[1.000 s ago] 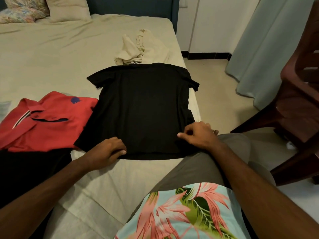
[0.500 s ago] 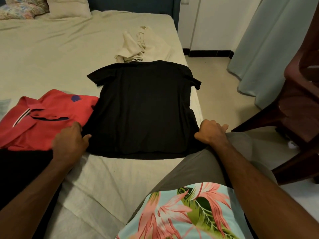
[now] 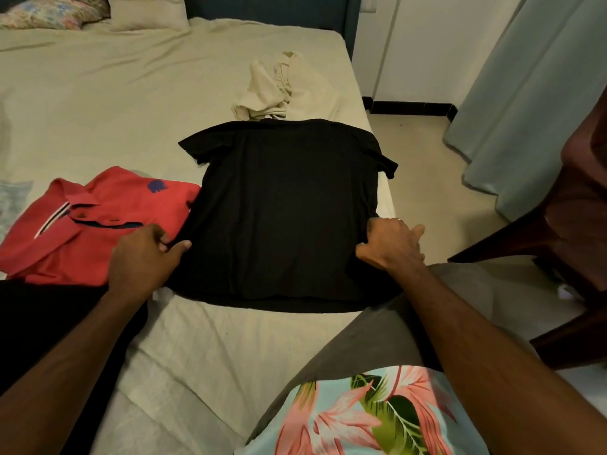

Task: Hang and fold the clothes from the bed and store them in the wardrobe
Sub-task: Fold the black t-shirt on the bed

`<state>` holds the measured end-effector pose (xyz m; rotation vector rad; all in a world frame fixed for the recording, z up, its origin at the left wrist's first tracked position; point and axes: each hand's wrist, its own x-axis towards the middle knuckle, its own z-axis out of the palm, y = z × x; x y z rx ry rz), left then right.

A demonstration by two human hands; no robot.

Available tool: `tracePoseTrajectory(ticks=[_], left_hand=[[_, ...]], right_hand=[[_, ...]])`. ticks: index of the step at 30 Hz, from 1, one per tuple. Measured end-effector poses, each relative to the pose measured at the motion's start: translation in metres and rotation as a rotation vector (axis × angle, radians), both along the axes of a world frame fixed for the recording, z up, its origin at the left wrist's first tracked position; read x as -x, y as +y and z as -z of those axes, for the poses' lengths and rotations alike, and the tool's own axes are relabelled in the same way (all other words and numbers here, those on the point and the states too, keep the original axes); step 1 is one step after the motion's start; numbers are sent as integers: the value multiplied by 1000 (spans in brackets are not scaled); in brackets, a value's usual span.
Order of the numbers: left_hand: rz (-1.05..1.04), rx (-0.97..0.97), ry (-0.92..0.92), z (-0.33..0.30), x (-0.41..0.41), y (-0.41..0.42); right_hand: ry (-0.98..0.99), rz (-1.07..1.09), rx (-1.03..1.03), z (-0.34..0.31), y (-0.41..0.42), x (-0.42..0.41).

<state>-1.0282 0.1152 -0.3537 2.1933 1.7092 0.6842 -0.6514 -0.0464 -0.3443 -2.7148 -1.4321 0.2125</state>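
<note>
Black t-shirt point(image 3: 282, 208) lies flat on the bed point(image 3: 98, 103), near the right edge, hem toward me. My left hand point(image 3: 144, 257) is pinched shut on its left side seam near the hem; my right hand point(image 3: 391, 246) is closed on the right side seam, thumb sticking out. Shirt spans between both grips. Red polo point(image 3: 98, 221) sits just beside the left edge, touching the black fabric under my left hand. Crumpled beige garment point(image 3: 276, 90) lies just past the collar. Wooden chair point(image 3: 565, 224) stands off to the right on the floor, curtain point(image 3: 525, 93) behind it.
</note>
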Motion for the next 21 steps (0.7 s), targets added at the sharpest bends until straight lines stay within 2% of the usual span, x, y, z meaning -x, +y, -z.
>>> tracePoseTrajectory(ticks=[5, 17, 21], left_hand=[[54, -63, -37, -10, -26, 41], [123, 84, -57, 2, -63, 159], [73, 244, -238, 20, -67, 171]], right_hand=[[47, -113, -20, -21, 69, 37], [136, -451, -58, -64, 258, 106], [169, -578, -55, -57, 307, 126]])
